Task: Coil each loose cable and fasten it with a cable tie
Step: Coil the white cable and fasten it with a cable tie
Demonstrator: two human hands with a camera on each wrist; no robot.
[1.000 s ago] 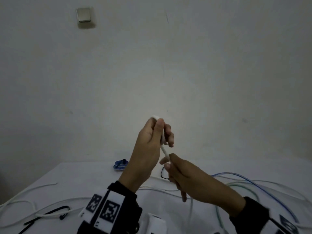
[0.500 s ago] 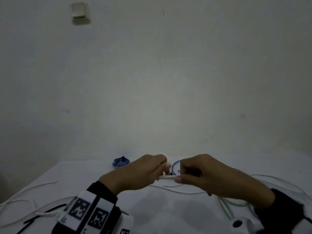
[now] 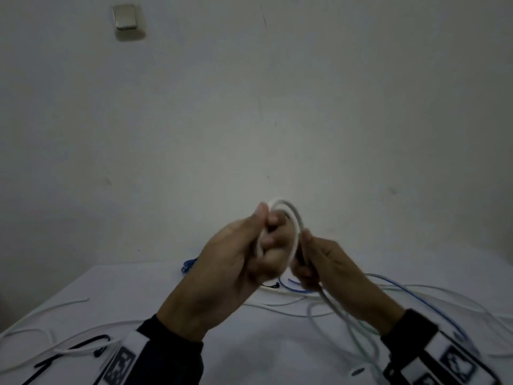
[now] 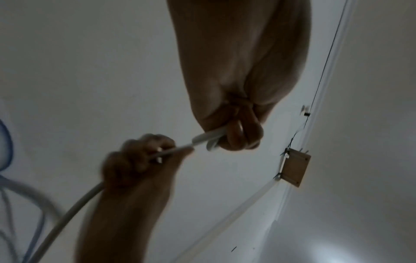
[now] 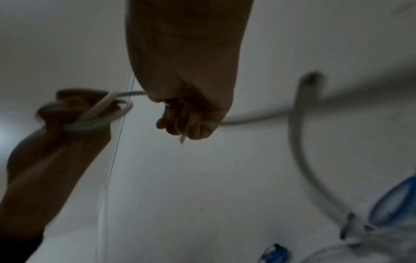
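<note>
My left hand (image 3: 266, 240) is raised above the table and grips a white cable (image 3: 295, 220) that curves in a loop over its fingers. In the left wrist view the left hand (image 4: 234, 135) is a closed fist around the cable's end (image 4: 207, 137). My right hand (image 3: 308, 257) sits just to the right and holds the same cable, which runs down through its fist to the table. The right wrist view shows the right hand (image 5: 186, 124) curled round the cable (image 5: 252, 119), with the loop (image 5: 101, 115) on the left hand beyond it.
Loose cables lie across the white table (image 3: 155, 298): a blue one (image 3: 416, 298) and pale ones at the right, white and black ones (image 3: 69, 351) at the left. A small blue coiled bundle (image 3: 188, 264) lies near the far edge. A wall rises close behind.
Both hands have risen from near the table top. The white cable now forms a loop over the left hand, with the right hand holding the run below it.
</note>
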